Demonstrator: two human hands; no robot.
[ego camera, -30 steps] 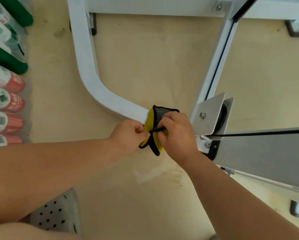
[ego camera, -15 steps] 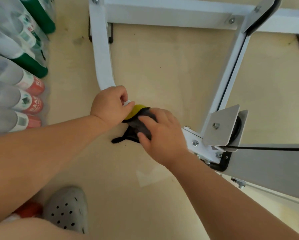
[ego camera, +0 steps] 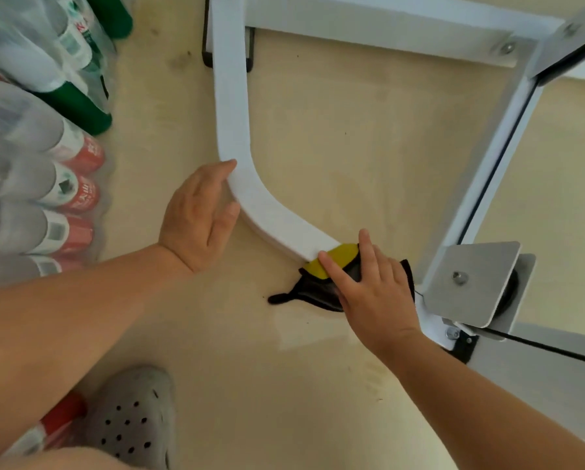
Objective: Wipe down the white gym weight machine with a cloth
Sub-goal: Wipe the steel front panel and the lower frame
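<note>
on the cloth [ego camera: 313, 293], flat right hand [ego camera: 375, 293]

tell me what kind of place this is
Likely a gym or workout room doubling as storage. The bent white metal frame with its pulley and black cable belongs to a weight machine, and shrink-wrapped packs of bottles lie beside it.

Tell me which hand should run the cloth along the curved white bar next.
Right. The right hand lies flat on the cloth, low on the curved white bar, and can likely slide it along. The left hand rests bare on the bend, apart from the cloth.
</note>
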